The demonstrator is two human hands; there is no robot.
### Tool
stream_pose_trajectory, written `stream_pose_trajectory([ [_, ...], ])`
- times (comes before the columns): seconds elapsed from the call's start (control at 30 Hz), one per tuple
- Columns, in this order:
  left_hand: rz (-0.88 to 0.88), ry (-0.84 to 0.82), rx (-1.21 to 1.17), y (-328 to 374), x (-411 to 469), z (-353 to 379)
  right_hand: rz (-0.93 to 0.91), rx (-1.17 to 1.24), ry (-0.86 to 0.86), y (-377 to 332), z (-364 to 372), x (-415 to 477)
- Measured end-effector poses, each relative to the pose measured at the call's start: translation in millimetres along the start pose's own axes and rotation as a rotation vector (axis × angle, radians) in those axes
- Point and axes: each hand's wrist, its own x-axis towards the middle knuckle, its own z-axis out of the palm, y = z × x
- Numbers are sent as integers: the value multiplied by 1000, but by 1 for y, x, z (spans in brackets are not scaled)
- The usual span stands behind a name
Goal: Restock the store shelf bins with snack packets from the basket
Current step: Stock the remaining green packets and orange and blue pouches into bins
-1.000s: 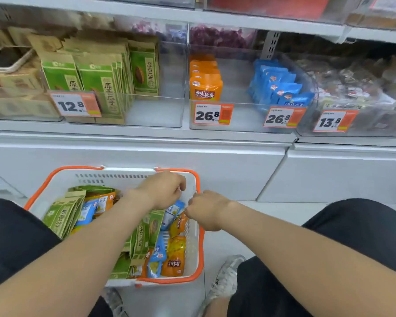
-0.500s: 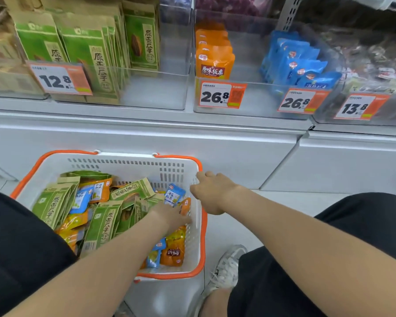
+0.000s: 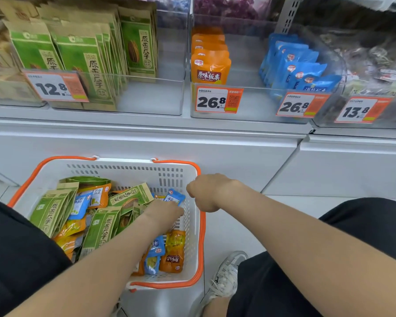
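Note:
A white basket with an orange rim (image 3: 201, 236) stands on the floor before the shelf, filled with green packets (image 3: 53, 211), orange packets (image 3: 173, 252) and blue packets (image 3: 176, 197). My left hand (image 3: 162, 213) reaches down among the packets at the basket's right side, just below the upper blue packet; its fingers are hidden. My right hand (image 3: 206, 191) is curled at the basket's far right rim corner. On the shelf above, clear bins hold standing green packs (image 3: 82, 62), orange packs (image 3: 209, 67) and blue packs (image 3: 293, 69).
Price tags 12.8 (image 3: 55, 86), 26.8 (image 3: 217, 100) and 26.8 (image 3: 301, 106) hang on the bin fronts. A bin of dark mixed packs (image 3: 375, 62) sits at far right. My knees flank the basket and a grey shoe (image 3: 224, 277) stands to its right.
My left hand has dropped from the basket's far rim down into the packets on the right side. My right hand stays at the rim corner. The view has tilted down slightly.

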Motion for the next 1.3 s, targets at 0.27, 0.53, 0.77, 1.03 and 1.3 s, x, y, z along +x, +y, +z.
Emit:
stream_pose_trajectory([
  [0.27, 52, -204, -157, 5, -3, 18, -14, 53, -7, -10, 1, -8],
  [0.53, -45, 78, -508, -23, -4, -7, 7, 64, -49, 2, -10, -16],
  [0.77, -39, 449, -1005, -49, -19, -51, -43, 342, 20, 10, -21, -5],
  [1.03, 14, 745, -1529, -52, -46, -96, 13, 772, 272, 30, -46, -18],
  [1.3, -258, 1138, -1482, -44, -45, -134, 154, 803, 593, 37, -94, -55],
])
